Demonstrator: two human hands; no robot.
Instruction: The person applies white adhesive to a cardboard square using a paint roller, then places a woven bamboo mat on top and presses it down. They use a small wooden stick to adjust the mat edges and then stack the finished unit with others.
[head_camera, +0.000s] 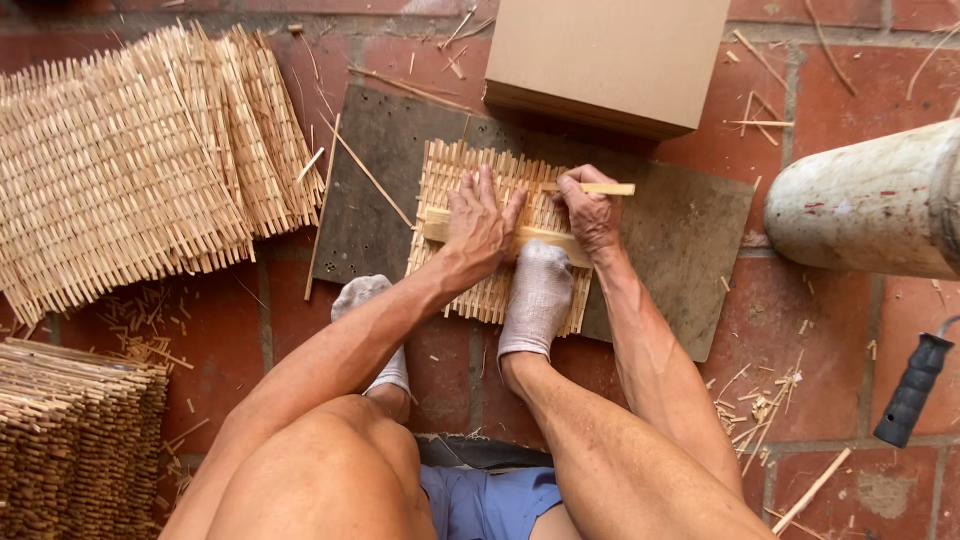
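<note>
A small woven bamboo mat (452, 180) lies on a dark flat board (390, 150) on the red brick floor. My left hand (478, 222) presses flat on the mat, fingers spread, over a pale wooden slat (436, 222) laid across it. My right hand (590, 212) is closed around a thin bamboo strip (612, 188) at the mat's right side. My right foot in a white sock (537, 298) rests on the mat's near edge. My left socked foot (368, 300) sits on the floor beside the board.
A heap of finished woven mats (130, 160) lies at the left, another stack (70, 440) at the lower left. A cardboard box (610, 55) stands behind the board. A white cylinder (870, 205) and a black tool handle (912, 390) are at the right. Bamboo scraps litter the floor.
</note>
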